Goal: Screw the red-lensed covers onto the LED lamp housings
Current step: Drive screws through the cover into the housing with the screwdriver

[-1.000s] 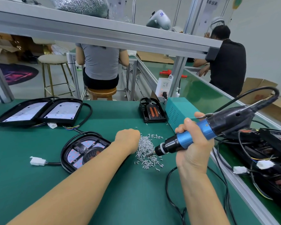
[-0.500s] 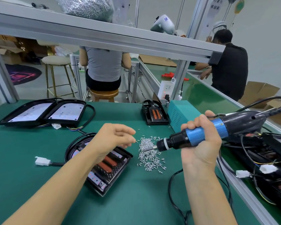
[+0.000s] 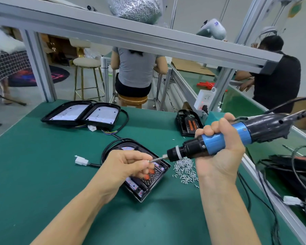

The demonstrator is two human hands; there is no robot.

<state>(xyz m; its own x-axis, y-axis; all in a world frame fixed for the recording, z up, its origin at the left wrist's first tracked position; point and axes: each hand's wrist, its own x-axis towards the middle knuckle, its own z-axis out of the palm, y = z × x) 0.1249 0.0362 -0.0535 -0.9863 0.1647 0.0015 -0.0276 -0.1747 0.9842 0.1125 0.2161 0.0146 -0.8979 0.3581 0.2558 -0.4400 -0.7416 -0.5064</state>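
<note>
Right now the red-lensed cover [image 3: 145, 175] sits on its lamp housing [image 3: 117, 147] mid-bench, apparently not yet fastened. Above it, the left hand [image 3: 129, 163] pinches a screw [image 3: 149, 161] at the bit of the electric screwdriver [image 3: 224, 138], which the right hand [image 3: 219, 149] grips. Beside lies the screw pile [image 3: 185, 171]; two open housings [image 3: 83, 113] wait behind, so most work remains.
</note>
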